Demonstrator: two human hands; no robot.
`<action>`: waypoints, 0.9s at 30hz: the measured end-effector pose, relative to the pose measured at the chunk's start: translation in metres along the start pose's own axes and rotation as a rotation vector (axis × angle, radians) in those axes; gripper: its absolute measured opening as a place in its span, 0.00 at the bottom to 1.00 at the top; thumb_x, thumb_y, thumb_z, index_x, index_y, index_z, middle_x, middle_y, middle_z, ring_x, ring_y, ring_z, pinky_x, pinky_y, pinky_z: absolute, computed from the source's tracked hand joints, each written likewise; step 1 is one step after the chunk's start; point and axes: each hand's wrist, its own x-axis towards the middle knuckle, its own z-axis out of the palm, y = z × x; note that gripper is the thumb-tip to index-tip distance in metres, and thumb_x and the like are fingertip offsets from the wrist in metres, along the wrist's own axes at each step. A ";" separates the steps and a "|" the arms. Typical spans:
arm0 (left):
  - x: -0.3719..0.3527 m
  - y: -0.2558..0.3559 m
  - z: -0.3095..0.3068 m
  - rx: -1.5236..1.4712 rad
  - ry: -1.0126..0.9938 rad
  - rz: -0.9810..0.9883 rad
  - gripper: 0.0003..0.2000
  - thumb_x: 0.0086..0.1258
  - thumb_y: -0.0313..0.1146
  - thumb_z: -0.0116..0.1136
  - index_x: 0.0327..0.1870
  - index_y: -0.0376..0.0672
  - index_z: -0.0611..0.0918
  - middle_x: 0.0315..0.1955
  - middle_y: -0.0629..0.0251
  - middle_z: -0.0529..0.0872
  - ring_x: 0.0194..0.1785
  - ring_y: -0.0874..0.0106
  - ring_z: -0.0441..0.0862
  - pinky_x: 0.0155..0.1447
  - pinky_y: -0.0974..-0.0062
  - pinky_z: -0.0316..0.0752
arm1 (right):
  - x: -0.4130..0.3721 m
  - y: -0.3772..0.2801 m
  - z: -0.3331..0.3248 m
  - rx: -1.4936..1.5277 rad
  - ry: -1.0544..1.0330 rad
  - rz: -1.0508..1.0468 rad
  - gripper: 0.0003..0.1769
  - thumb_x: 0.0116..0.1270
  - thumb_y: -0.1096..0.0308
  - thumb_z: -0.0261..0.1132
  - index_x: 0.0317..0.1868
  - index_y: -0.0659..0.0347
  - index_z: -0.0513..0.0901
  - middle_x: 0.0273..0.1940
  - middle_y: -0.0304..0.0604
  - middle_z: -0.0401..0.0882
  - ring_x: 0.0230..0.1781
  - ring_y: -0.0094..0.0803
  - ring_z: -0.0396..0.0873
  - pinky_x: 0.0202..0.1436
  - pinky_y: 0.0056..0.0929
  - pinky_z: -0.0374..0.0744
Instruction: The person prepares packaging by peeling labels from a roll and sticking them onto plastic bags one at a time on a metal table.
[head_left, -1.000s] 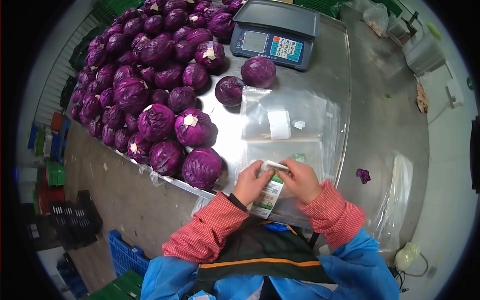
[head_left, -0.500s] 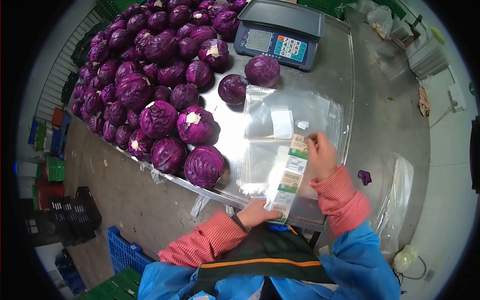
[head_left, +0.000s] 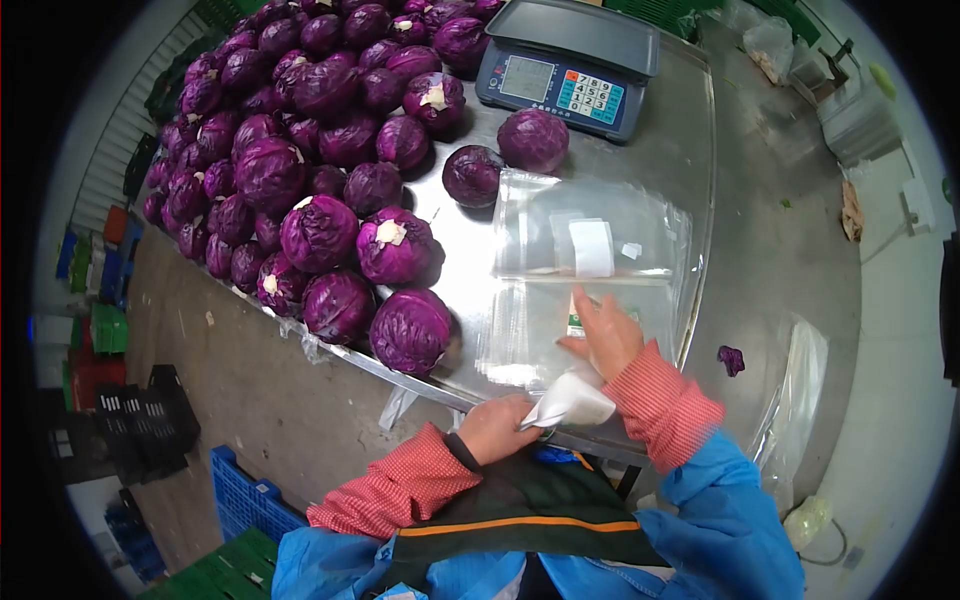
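Nearest, at lower centre, the left hand (head_left: pixel 495 428) pinches the white label strip (head_left: pixel 572 402). Just above, the right hand (head_left: pixel 605 335), fingers flat and together, presses a green label (head_left: pixel 576 318) onto the clear bag (head_left: pixel 530 330). Advised: smooth outward from the middle to avoid creases. Red cabbages (head_left: pixel 320 150) lie upper left and the scale (head_left: pixel 570 65) at top.

red cabbages (head_left: pixel 320 150) piled left | scale (head_left: pixel 565 65) behind | blue crate (head_left: pixel 245 495) below
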 end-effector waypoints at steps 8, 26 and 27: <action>0.020 0.011 0.006 0.156 0.070 0.340 0.13 0.49 0.27 0.68 0.38 0.43 0.82 0.39 0.59 0.78 0.48 0.55 0.79 0.50 0.60 0.76 | 0.028 0.023 0.042 0.233 0.202 -0.002 0.31 0.60 0.59 0.75 0.58 0.61 0.72 0.47 0.57 0.73 0.48 0.57 0.80 0.47 0.46 0.81; 0.029 0.006 0.003 0.128 0.217 0.491 0.14 0.48 0.26 0.69 0.37 0.39 0.81 0.51 0.54 0.81 0.56 0.52 0.79 0.59 0.58 0.76 | 0.005 0.054 0.033 0.421 -0.137 -0.274 0.12 0.67 0.59 0.64 0.44 0.57 0.84 0.38 0.50 0.83 0.40 0.53 0.82 0.45 0.50 0.78; 0.030 0.006 0.002 0.161 0.247 0.484 0.14 0.48 0.26 0.69 0.38 0.39 0.82 0.51 0.53 0.81 0.57 0.52 0.78 0.61 0.58 0.75 | 0.014 0.057 0.026 0.443 -0.203 -0.278 0.12 0.67 0.59 0.64 0.44 0.57 0.84 0.38 0.51 0.84 0.40 0.53 0.82 0.45 0.50 0.78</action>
